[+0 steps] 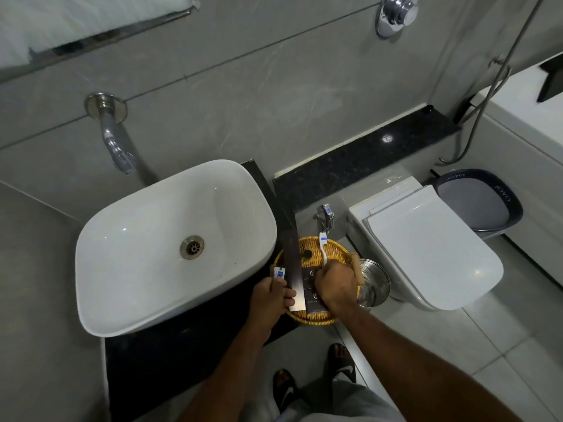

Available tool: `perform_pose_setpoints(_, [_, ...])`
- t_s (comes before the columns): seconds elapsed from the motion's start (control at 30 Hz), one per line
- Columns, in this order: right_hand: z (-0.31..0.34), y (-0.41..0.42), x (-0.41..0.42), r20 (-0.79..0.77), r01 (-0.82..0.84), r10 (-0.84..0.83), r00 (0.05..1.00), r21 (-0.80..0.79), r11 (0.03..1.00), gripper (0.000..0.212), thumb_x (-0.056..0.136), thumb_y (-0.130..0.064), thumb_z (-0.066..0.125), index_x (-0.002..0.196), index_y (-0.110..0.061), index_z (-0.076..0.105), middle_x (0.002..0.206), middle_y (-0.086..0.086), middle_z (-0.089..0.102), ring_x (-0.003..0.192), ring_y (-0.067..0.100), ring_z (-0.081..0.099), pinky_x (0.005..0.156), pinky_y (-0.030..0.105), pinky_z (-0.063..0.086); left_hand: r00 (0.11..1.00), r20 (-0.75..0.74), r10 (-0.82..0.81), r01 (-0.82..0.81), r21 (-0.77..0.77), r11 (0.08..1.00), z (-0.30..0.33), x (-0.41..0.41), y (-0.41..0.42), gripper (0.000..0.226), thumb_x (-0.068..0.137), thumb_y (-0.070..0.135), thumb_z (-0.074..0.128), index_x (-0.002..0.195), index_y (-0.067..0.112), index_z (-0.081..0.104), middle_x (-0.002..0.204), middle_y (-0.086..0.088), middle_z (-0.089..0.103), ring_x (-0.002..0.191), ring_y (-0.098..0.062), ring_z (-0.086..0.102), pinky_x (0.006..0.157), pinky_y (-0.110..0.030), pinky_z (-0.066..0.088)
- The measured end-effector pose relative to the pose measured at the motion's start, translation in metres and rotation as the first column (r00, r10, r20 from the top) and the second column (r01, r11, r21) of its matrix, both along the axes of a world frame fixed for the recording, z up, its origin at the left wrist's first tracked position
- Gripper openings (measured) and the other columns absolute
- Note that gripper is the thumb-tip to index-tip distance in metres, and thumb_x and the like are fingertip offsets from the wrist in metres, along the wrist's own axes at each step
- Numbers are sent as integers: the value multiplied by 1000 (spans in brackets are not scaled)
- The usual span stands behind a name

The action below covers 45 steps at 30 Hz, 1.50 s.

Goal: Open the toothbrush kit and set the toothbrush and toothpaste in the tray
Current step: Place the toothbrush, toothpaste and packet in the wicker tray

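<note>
- Grey tiled wall [231, 86] ahead of me, with thin grout lines.
- White basin [146, 239] sits on a dark surface [170, 354]; a chrome tap [114, 138] juts from the wall above it.
- Black speckled ledge [365, 153] runs along the wall.
- White toilet [426, 245], lid shut, to my right.
- Dark bin [484, 202] beside the toilet.
- Chrome flush button [396, 13] high on the wall.
- Pale floor tiles [502, 345] below.
</note>
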State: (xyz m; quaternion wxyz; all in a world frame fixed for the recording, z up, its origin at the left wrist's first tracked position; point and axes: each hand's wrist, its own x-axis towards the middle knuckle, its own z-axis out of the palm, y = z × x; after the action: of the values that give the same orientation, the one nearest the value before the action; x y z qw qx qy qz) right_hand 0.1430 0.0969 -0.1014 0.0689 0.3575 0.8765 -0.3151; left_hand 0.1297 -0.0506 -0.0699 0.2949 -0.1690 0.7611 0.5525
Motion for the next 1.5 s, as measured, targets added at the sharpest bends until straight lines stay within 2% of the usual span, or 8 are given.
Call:
perform_pose_setpoints(0.53, [0,1,-9,-24,53,-55,998,-60,997,22,94,-23,56,75,-14,63,67,2,63,57,12,58,48,22,41,1000,3,15,-15,12,1000,0,0,1,28,98,26,41,96,5,60,92,-21,74,72,-25,64,56,-28,48])
perform_pose_setpoints(0.7, [16,12,-3,-251,77,-102,963,-109,991,27,92,-22,55,69,-14,65,62,1,64,57,16,61,55,34,55,999,-23,-31,31,2,1000,8,-1,5,25,96,30,45,93,14,63,85,-13,73,65,-16,63,54,-27,49])
perform_pose_setpoints(0.93, [39,64,23,-287,-376,270,919,-434,819,10,86,-15,70,89,-6,72,80,12,70,76,24,66,71,42,55,830,-61,-555,548,-94,831,7,-6,41,21,84,33,58,89,15,68,85,-4,72,83,-12,67,105,-51,40])
perform_pose_setpoints(1.07, [27,79,44,-319,-370,268,909,-324,870,10,82,-16,76,77,-8,71,70,5,66,65,17,61,61,40,54,750,-118,-650,617,-229,753,1,0,56,23,92,33,52,109,24,63,100,8,68,98,-5,63,88,-16,48])
perform_pose_setpoints(1.2, [14,75,51,-473,-372,395,787,147,917,10,84,-14,70,90,-14,77,86,1,69,80,16,59,65,30,50,650,-286,-704,461,-588,665,-11,-4,38,35,95,30,42,127,21,49,131,-2,60,125,-18,50,115,-50,27])
perform_pose_setpoints(1.3, [5,60,53,-401,-369,577,712,485,793,18,82,-17,73,98,-9,76,93,10,72,84,27,62,61,35,55,595,-339,-729,345,-711,612,-14,2,6,48,94,24,45,139,8,40,144,-14,49,135,-29,40,114,-44,31])
perform_pose_setpoints(1.4, [-11,56,54,-284,-382,609,741,568,729,30,79,-24,80,102,-6,74,97,14,71,80,30,61,52,37,54,470,-210,-857,357,-843,402,-26,5,-9,67,90,29,54,146,2,29,155,-20,32,147,-34,20,120,-46,16])
perform_pose_setpoints(1.5, [-22,58,61,-172,-428,597,783,548,719,40,81,-34,77,110,-7,70,110,14,68,89,29,58,59,37,54,405,-179,-897,372,-863,340,-32,7,-11,77,87,29,60,148,2,22,159,-20,21,149,-34,8,121,-45,10])
